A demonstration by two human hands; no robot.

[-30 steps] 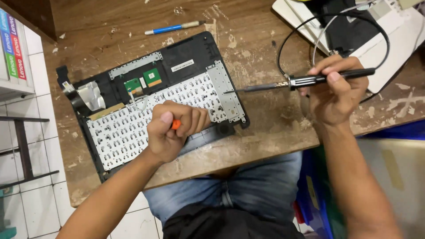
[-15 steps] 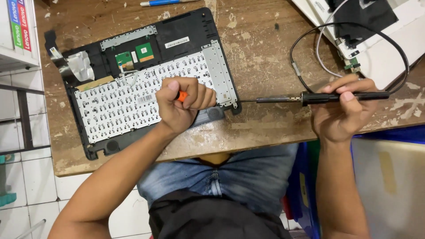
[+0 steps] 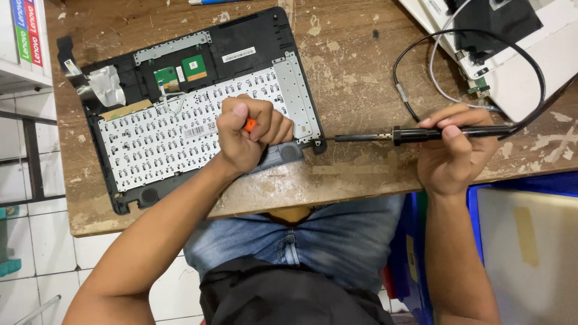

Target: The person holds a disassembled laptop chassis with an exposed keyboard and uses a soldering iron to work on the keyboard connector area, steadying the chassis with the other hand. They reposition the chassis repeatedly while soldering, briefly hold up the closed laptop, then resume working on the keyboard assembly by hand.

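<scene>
Now my left hand [image 3: 250, 135] fisted tight on orange-handled tool [image 3: 250, 124], pressing on laptop keyboard underside [image 3: 180, 135] on desk [image 3: 355, 84]. Right hand [image 3: 454, 147] clamped on soldering iron [image 3: 421, 134], tip just beside case corner. I see risk: hot tip may touch plastic or cable [image 3: 475, 42]; tool may slip, scratch green board [image 3: 194, 66].

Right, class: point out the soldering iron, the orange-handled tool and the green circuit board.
soldering iron [image 3: 448, 133], head view, black handle.
orange-handled tool [image 3: 250, 125], head view, orange grip showing in the fist.
green circuit board [image 3: 194, 65], head view, its centre.
</scene>
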